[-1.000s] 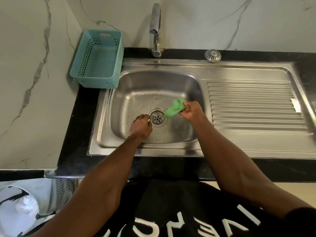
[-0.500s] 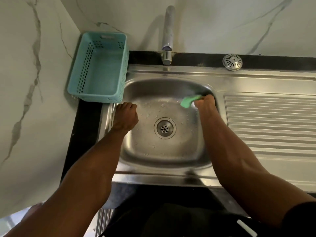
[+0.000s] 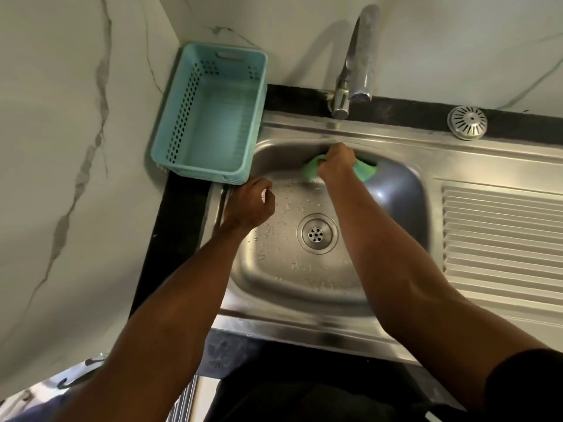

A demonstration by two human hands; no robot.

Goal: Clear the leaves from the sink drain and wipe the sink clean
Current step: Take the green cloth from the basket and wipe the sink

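The steel sink (image 3: pixel 396 205) has water drops on its floor and a round drain (image 3: pixel 316 233) with no leaves showing in it. My right hand (image 3: pixel 336 161) presses a green cloth (image 3: pixel 364 171) against the sink's back wall, below the tap. The hand covers the middle of the cloth. My left hand (image 3: pixel 251 205) rests curled on the sink's left rim, close to the basket; I cannot tell whether anything is in it.
A teal plastic basket (image 3: pixel 210 117) stands at the back left corner against the marble wall. The chrome tap (image 3: pixel 356 59) arches over the back rim. A round metal strainer cap (image 3: pixel 467 122) lies on the black counter. A ribbed draining board (image 3: pixel 502 239) lies to the right.
My right hand has carried the green cloth from beside the drain up to the back wall, then leftward. My left hand has gone from the drain to the left rim. The view has drawn closer.
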